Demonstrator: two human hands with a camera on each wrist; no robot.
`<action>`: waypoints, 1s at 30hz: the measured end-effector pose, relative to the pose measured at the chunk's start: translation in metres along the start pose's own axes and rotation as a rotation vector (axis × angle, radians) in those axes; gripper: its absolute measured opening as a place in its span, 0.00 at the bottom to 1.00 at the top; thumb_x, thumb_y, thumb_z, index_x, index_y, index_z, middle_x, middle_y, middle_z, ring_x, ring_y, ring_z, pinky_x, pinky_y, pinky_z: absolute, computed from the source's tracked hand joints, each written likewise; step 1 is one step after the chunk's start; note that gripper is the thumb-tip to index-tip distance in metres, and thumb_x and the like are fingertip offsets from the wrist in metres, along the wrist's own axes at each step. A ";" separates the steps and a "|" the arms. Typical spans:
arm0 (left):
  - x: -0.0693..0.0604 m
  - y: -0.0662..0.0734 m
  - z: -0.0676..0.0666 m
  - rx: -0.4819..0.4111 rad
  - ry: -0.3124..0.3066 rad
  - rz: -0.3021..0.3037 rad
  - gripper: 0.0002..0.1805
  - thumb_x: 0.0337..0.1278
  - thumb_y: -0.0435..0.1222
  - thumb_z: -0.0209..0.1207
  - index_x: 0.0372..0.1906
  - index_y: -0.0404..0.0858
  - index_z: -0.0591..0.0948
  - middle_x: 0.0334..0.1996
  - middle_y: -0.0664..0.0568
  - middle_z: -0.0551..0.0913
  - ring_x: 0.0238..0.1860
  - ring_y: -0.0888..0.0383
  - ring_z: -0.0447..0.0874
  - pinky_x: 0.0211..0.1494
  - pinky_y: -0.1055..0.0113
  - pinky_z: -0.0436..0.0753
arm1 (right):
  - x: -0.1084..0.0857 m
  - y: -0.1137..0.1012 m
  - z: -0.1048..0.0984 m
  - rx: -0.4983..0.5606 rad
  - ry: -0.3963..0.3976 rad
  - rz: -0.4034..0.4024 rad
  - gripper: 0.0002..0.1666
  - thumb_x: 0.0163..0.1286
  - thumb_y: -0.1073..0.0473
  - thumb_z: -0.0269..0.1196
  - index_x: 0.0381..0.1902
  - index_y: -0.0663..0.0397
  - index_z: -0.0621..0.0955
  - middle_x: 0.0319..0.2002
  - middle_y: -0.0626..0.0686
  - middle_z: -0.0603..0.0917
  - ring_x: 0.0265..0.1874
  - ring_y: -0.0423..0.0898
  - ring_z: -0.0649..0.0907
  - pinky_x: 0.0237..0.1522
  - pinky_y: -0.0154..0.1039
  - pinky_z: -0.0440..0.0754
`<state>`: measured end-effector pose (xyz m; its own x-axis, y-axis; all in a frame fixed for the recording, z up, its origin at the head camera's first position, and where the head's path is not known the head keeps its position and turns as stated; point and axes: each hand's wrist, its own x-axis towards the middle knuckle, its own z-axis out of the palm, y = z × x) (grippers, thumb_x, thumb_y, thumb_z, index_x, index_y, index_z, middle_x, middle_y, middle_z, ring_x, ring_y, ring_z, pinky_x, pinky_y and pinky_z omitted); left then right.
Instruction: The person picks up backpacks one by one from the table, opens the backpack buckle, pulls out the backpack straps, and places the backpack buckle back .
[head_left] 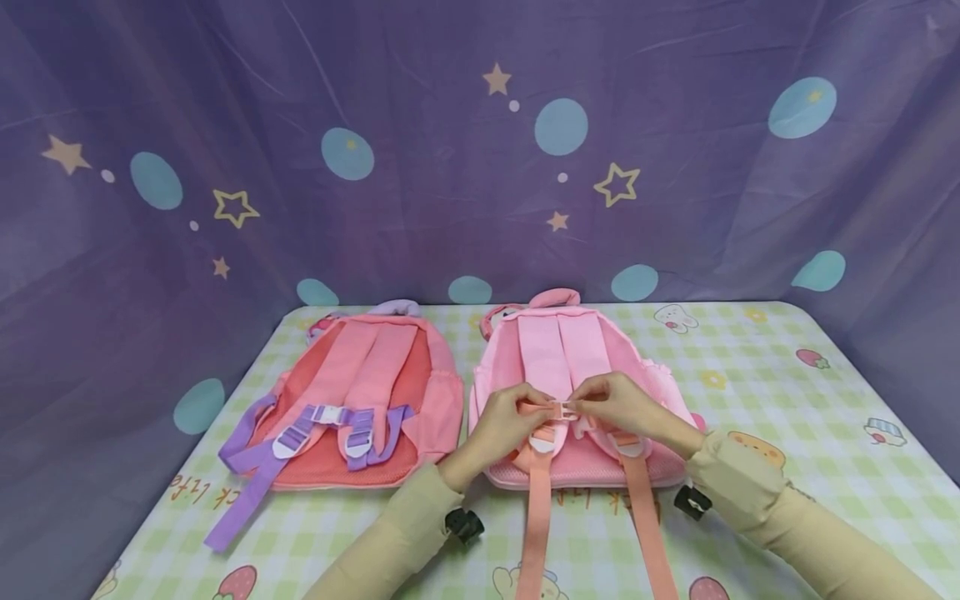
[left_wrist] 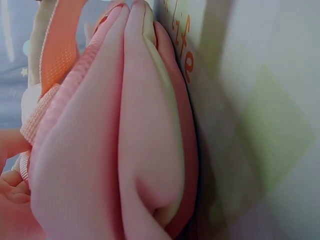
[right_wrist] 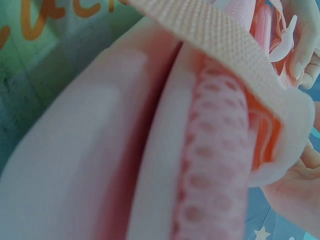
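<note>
A light pink backpack (head_left: 502, 367) lies with its shoulder straps facing up, right of the table's middle. Across those straps is a small white buckle (head_left: 564, 410) on orange webbing. My left hand (head_left: 498, 425) pinches the buckle's left part, and my right hand (head_left: 626, 408) pinches its right part, fingertips close together. Whether the two parts are joined cannot be told. In the right wrist view a white prong (right_wrist: 284, 45) shows beside the left fingers. The left wrist view mostly holds the backpack's side (left_wrist: 145, 125), with part of the left hand (left_wrist: 17, 200) at its edge.
A coral backpack (head_left: 442, 417) with purple straps lies to the left, its white buckle (head_left: 328, 414) fastened. Two long orange strap ends (head_left: 536, 525) hang toward the front. A checked cloth (head_left: 810, 433) covers the table, and a purple curtain (head_left: 450, 233) stands behind.
</note>
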<state>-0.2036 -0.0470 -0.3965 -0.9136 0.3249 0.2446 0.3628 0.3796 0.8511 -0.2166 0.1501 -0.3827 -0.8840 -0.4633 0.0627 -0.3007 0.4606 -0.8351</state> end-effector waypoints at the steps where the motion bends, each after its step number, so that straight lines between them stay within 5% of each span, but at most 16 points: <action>1: 0.000 0.000 0.000 -0.004 -0.004 0.003 0.03 0.46 0.32 0.62 0.28 0.36 0.81 0.32 0.50 0.83 0.36 0.61 0.79 0.37 0.75 0.75 | 0.000 0.001 0.000 0.001 0.002 0.000 0.08 0.58 0.64 0.60 0.32 0.64 0.82 0.27 0.53 0.82 0.19 0.37 0.73 0.22 0.29 0.71; 10: -0.005 0.012 -0.004 -0.040 -0.028 0.014 0.03 0.47 0.29 0.61 0.28 0.32 0.79 0.36 0.45 0.83 0.41 0.52 0.79 0.42 0.68 0.77 | 0.000 0.005 0.000 -0.012 0.003 -0.001 0.07 0.59 0.65 0.59 0.32 0.65 0.82 0.28 0.54 0.82 0.20 0.38 0.74 0.22 0.28 0.71; 17: -0.004 0.002 -0.001 -0.012 -0.037 0.002 0.02 0.47 0.31 0.61 0.26 0.35 0.79 0.38 0.48 0.83 0.41 0.58 0.79 0.40 0.75 0.75 | -0.002 -0.004 0.000 0.015 0.015 0.020 0.08 0.59 0.65 0.59 0.33 0.65 0.82 0.27 0.55 0.82 0.18 0.38 0.73 0.22 0.28 0.71; 30: -0.005 0.004 -0.006 -0.048 -0.111 -0.016 0.03 0.49 0.30 0.60 0.27 0.34 0.79 0.42 0.48 0.81 0.44 0.58 0.77 0.43 0.73 0.75 | 0.001 0.002 0.003 0.105 0.041 0.098 0.09 0.57 0.64 0.60 0.33 0.66 0.82 0.22 0.56 0.80 0.15 0.37 0.72 0.17 0.28 0.67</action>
<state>-0.1988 -0.0526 -0.3915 -0.8922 0.4140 0.1805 0.3372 0.3446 0.8761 -0.2174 0.1482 -0.3864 -0.9217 -0.3878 -0.0018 -0.1748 0.4197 -0.8907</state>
